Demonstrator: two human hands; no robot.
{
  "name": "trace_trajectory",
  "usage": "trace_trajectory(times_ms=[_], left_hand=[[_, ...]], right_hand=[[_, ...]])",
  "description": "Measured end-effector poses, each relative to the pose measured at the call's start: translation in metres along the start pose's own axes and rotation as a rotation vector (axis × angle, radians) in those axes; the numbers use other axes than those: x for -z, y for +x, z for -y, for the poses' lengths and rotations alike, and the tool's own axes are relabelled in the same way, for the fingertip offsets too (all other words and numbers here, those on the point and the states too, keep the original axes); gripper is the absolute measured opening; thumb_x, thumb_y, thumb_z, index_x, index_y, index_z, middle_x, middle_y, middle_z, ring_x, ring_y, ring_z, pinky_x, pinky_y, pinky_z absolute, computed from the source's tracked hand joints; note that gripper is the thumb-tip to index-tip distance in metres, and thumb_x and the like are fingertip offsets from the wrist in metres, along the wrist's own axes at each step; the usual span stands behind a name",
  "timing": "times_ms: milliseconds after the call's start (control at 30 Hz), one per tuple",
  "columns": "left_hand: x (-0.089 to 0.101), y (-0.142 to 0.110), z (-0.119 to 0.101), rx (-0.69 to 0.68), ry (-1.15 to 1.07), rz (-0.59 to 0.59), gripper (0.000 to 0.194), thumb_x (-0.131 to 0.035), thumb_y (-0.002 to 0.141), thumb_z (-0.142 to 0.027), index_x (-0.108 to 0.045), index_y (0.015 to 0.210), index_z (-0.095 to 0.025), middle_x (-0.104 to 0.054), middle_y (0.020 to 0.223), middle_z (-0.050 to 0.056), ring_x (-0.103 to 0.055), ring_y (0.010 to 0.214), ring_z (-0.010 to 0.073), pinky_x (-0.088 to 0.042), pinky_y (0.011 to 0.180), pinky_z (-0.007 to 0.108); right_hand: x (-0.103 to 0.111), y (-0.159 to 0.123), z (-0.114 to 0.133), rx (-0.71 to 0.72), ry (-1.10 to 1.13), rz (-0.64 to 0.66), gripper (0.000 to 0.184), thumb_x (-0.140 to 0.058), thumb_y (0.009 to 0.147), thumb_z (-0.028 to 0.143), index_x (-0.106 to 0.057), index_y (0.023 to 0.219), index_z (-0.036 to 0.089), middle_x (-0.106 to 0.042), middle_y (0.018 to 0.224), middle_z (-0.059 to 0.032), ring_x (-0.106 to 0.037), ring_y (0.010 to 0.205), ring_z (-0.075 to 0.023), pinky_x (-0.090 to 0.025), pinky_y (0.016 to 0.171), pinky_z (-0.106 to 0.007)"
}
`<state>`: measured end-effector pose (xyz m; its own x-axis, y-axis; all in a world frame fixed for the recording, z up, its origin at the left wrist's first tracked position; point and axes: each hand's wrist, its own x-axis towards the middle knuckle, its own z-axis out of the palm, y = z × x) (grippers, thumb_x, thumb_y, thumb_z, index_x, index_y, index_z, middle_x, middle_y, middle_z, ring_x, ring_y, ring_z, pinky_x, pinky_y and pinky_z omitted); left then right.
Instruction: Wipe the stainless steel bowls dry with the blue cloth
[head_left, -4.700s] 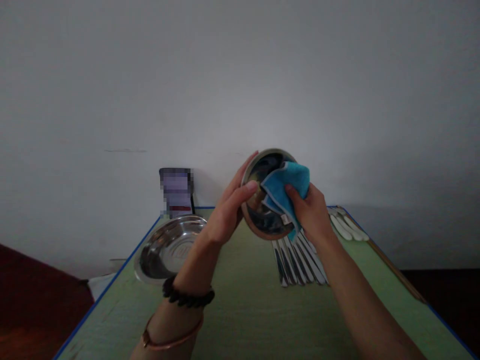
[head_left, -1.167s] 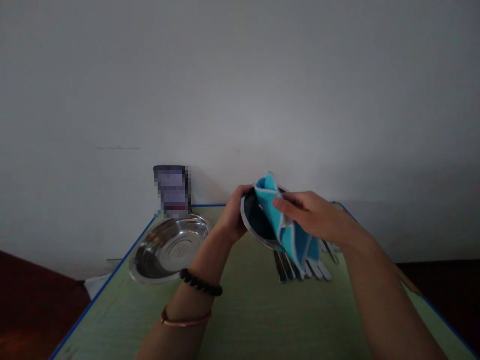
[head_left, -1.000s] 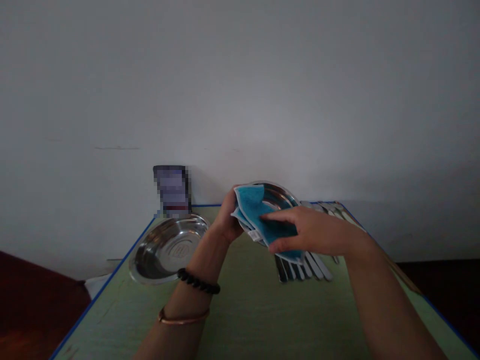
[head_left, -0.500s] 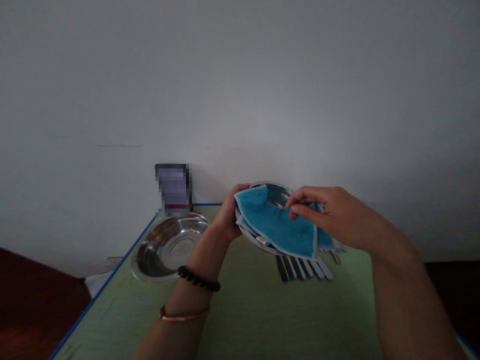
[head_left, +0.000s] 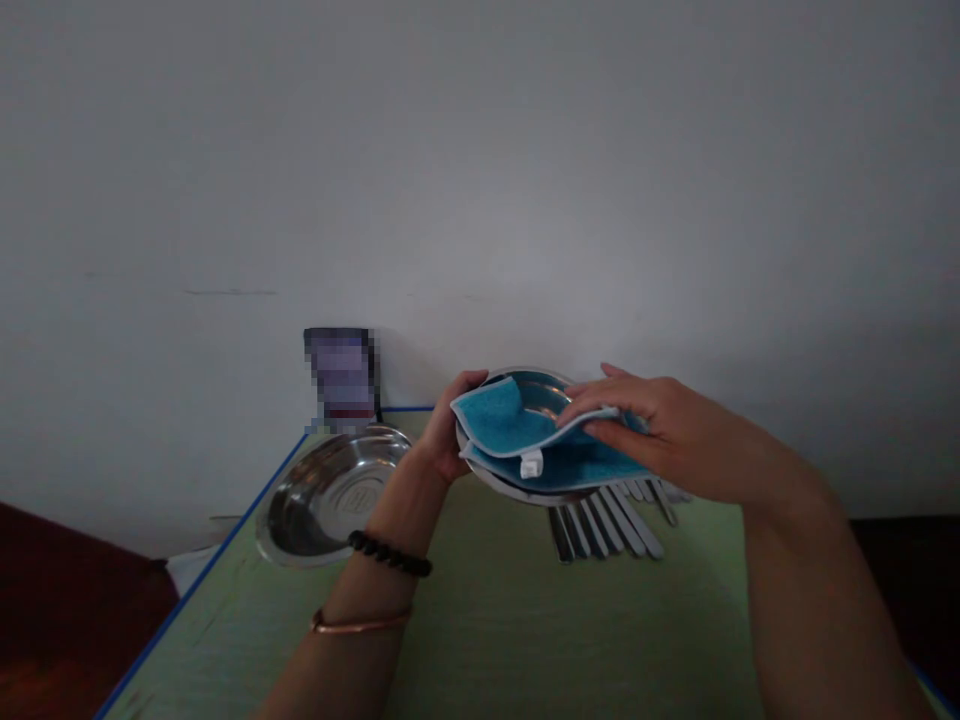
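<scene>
My left hand [head_left: 448, 425] grips the left rim of a shiny steel bowl [head_left: 541, 390], which is held tilted above the table. A blue cloth [head_left: 487, 420] with a pale edging and a white tag lies over the bowl's front and inside. At the bowl's right side, my right hand [head_left: 637, 415] is closed on the cloth, pinching a fold of it between thumb and fingers. Part of the bowl is hidden by the cloth and by this hand.
Another steel basin [head_left: 337, 500] stands on the green table [head_left: 540, 620] at the left. Several metal utensil handles [head_left: 607, 525] lie in a row beneath the held bowl. A dark-framed device with a blurred screen [head_left: 341, 375] leans against the wall [head_left: 480, 200].
The cloth's right part, spread flat before, is now folded up in my right hand, and its tag shows more. The bowl has shifted slightly left with my left hand.
</scene>
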<state>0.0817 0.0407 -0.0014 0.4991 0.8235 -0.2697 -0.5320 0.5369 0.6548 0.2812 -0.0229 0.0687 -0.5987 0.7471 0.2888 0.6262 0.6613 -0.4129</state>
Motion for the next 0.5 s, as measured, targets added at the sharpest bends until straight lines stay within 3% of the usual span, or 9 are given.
trace_trajectory(times_ms=[100, 167, 400, 500], left_hand=[[0.003, 0.0, 0.0, -0.003, 0.012, 0.018, 0.032, -0.043, 0.077, -0.032, -0.064, 0.068, -0.01, -0.066, 0.055, 0.007, -0.061, 0.051, 0.0182, -0.049, 0.062, 0.03], [0.007, -0.001, -0.001, -0.026, 0.005, 0.022, 0.032, -0.044, 0.078, -0.033, -0.064, 0.066, -0.011, -0.065, 0.052, 0.006, -0.06, 0.049, 0.0176, -0.049, 0.06, 0.03], [0.021, -0.004, -0.008, -0.076, -0.017, 0.039, 0.031, -0.045, 0.078, -0.032, -0.062, 0.063, -0.012, -0.066, 0.053, 0.007, -0.06, 0.047, 0.0162, -0.049, 0.052, 0.026], [0.023, -0.003, -0.009, -0.076, -0.03, 0.064, 0.031, -0.043, 0.079, -0.03, -0.062, 0.064, -0.011, -0.066, 0.054, 0.007, -0.061, 0.048, 0.0164, -0.049, 0.052, 0.026]], right_hand=[[0.002, 0.001, 0.001, 0.082, -0.072, -0.24, 0.025, -0.046, 0.08, 0.009, -0.065, 0.082, 0.025, -0.065, 0.106, 0.0034, -0.051, 0.112, -0.0159, -0.012, 0.11, -0.046], [0.003, -0.001, -0.001, 0.12, -0.086, -0.326, 0.026, -0.046, 0.078, 0.006, -0.063, 0.075, 0.025, -0.065, 0.103, 0.0037, -0.047, 0.117, -0.0165, -0.01, 0.11, -0.048], [0.009, -0.013, -0.014, 0.066, 0.052, -0.331, 0.019, -0.048, 0.079, 0.011, -0.06, 0.079, 0.026, -0.067, 0.095, 0.0036, -0.053, 0.112, -0.0187, -0.017, 0.107, -0.051], [0.01, -0.016, -0.016, 0.026, 0.058, -0.192, 0.021, -0.049, 0.079, 0.015, -0.06, 0.093, 0.028, -0.065, 0.1, 0.0032, -0.052, 0.113, -0.0187, -0.016, 0.108, -0.05]])
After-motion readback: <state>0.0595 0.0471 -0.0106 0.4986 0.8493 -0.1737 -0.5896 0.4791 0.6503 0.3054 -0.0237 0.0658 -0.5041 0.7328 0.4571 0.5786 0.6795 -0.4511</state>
